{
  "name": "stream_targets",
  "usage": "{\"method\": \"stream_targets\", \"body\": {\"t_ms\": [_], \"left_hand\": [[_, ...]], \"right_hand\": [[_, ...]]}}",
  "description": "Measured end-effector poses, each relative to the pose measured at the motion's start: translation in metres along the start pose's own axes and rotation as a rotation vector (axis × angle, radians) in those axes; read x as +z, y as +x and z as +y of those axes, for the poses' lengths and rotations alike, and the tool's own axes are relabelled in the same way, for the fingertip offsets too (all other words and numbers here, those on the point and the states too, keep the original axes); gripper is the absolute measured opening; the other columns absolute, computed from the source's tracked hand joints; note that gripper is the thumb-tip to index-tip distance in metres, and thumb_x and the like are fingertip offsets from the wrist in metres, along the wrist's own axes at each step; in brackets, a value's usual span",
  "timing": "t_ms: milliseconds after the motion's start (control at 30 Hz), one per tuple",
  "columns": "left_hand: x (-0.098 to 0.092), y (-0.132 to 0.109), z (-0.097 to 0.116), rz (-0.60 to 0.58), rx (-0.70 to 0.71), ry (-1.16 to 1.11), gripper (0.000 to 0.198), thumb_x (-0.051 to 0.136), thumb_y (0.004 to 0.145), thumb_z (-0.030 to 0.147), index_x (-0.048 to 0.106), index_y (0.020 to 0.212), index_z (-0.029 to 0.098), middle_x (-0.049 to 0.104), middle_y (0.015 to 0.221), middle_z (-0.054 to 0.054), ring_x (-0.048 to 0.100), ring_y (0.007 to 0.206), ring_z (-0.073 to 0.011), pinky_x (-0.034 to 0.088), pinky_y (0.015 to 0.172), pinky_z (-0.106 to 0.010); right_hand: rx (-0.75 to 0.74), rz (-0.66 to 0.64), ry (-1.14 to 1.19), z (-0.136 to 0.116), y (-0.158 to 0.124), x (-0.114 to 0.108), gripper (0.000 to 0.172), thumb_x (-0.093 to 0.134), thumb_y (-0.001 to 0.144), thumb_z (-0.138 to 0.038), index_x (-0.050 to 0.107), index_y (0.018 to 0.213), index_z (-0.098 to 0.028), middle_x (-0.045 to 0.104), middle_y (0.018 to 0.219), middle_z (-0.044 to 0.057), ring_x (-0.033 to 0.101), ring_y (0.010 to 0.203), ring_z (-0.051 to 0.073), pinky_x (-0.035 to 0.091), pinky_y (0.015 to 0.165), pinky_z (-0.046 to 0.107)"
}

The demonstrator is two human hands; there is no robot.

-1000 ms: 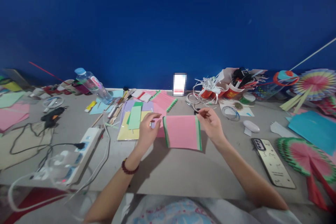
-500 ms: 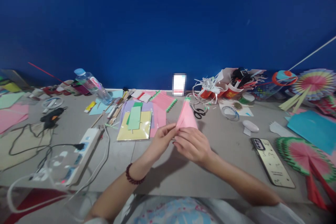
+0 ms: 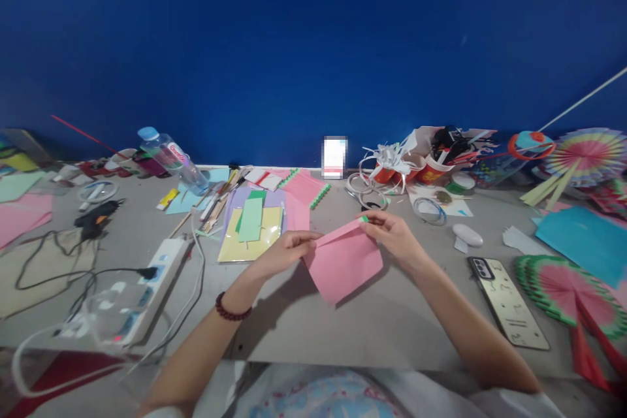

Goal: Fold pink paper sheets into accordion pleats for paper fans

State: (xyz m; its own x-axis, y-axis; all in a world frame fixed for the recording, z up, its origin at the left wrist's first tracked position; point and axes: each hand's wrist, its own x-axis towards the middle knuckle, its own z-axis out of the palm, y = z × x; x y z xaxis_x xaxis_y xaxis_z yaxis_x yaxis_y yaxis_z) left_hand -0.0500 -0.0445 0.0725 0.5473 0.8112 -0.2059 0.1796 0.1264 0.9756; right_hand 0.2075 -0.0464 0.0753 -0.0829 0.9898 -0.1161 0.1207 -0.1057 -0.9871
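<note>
A pink sheet of paper (image 3: 345, 264) with a folded strip along its far edge and a bit of green at the right corner is held up over the table. My left hand (image 3: 289, 251) pinches its left corner between thumb and fingers. At the green-tipped right corner, my right hand (image 3: 392, 235) grips the paper the same way. Left of the hands lies a yellow paper pack (image 3: 267, 247) in clear wrap, with green paper strips (image 3: 251, 219) on top. Beyond it rests a pleated pink paper with green edging (image 3: 306, 188).
A phone (image 3: 509, 304) and a watermelon-coloured paper fan (image 3: 573, 294) lie on the right. Red cups (image 3: 431, 172) with tools stand at the back. A power strip (image 3: 157, 290) with cables, a glue gun (image 3: 95, 219) and a tilted bottle (image 3: 174, 160) are on the left.
The pink paper has turned from pointing away, narrow, to lying broad and tilted toward me. My hands have moved apart to its two far corners.
</note>
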Motion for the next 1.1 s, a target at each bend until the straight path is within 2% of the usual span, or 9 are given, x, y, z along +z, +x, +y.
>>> {"method": "stream_targets", "body": {"t_ms": [67, 167, 233, 467, 700, 933, 1100], "left_hand": [[-0.001, 0.001, -0.001, 0.043, -0.004, 0.034, 0.036, 0.057, 0.087, 0.040, 0.069, 0.114, 0.018, 0.072, 0.097, -0.007, 0.064, 0.089, -0.0192, 0.049, 0.075, -0.026], [-0.002, 0.003, -0.006, 0.117, 0.000, 0.061, 0.044, 0.057, 0.086, 0.045, 0.064, 0.120, 0.017, 0.069, 0.079, -0.005, 0.060, 0.069, -0.0145, 0.046, 0.061, -0.023], [-0.002, 0.006, -0.012, 0.157, 0.015, 0.052, 0.047, 0.058, 0.085, 0.047, 0.063, 0.121, 0.016, 0.066, 0.074, -0.003, 0.057, 0.064, -0.0130, 0.044, 0.057, -0.022], [-0.005, 0.016, -0.035, 0.329, 0.073, 0.050, 0.038, 0.063, 0.081, 0.046, 0.071, 0.103, 0.016, 0.072, 0.090, -0.006, 0.061, 0.075, -0.0152, 0.047, 0.063, -0.023], [-0.004, 0.020, -0.044, 0.336, 0.089, 0.039, 0.034, 0.064, 0.080, 0.043, 0.073, 0.099, 0.015, 0.073, 0.097, -0.009, 0.065, 0.088, -0.0201, 0.050, 0.074, -0.028], [-0.004, 0.025, -0.049, 0.319, 0.010, -0.047, 0.035, 0.066, 0.079, 0.042, 0.073, 0.100, 0.016, 0.073, 0.102, -0.009, 0.065, 0.090, -0.0202, 0.051, 0.074, -0.026], [-0.005, 0.027, -0.053, 0.288, -0.056, -0.110, 0.039, 0.069, 0.075, 0.044, 0.073, 0.101, 0.015, 0.073, 0.097, -0.008, 0.065, 0.081, -0.0192, 0.052, 0.069, -0.027]], "right_hand": [[0.036, 0.032, 0.062, 0.003, 0.000, 0.003, 0.039, 0.077, 0.066, -0.046, 0.069, 0.091, -0.018, 0.070, 0.083, 0.004, 0.063, 0.073, 0.015, 0.047, 0.065, 0.026], [0.060, 0.071, 0.117, 0.007, 0.003, 0.006, 0.039, 0.080, 0.061, -0.046, 0.070, 0.087, -0.018, 0.070, 0.079, 0.003, 0.061, 0.069, 0.014, 0.046, 0.063, 0.026], [0.073, 0.083, 0.153, 0.011, 0.005, 0.007, 0.039, 0.081, 0.059, -0.045, 0.071, 0.086, -0.018, 0.070, 0.077, 0.003, 0.061, 0.067, 0.014, 0.045, 0.062, 0.026], [0.108, 0.106, 0.270, 0.026, 0.012, 0.010, 0.035, 0.082, 0.058, -0.045, 0.072, 0.078, -0.018, 0.069, 0.071, 0.000, 0.057, 0.061, 0.011, 0.043, 0.059, 0.025], [0.134, 0.152, 0.311, 0.041, 0.018, 0.014, 0.035, 0.083, 0.055, -0.046, 0.071, 0.071, -0.017, 0.064, 0.060, -0.002, 0.050, 0.054, 0.009, 0.037, 0.053, 0.023], [0.172, 0.153, 0.306, 0.044, 0.020, 0.013, 0.035, 0.084, 0.053, -0.044, 0.068, 0.068, -0.017, 0.061, 0.060, -0.003, 0.049, 0.056, 0.009, 0.036, 0.055, 0.023], [0.202, 0.151, 0.300, 0.052, 0.023, 0.017, 0.038, 0.083, 0.053, -0.047, 0.067, 0.067, -0.016, 0.060, 0.060, -0.003, 0.050, 0.057, 0.010, 0.037, 0.056, 0.024]]}}
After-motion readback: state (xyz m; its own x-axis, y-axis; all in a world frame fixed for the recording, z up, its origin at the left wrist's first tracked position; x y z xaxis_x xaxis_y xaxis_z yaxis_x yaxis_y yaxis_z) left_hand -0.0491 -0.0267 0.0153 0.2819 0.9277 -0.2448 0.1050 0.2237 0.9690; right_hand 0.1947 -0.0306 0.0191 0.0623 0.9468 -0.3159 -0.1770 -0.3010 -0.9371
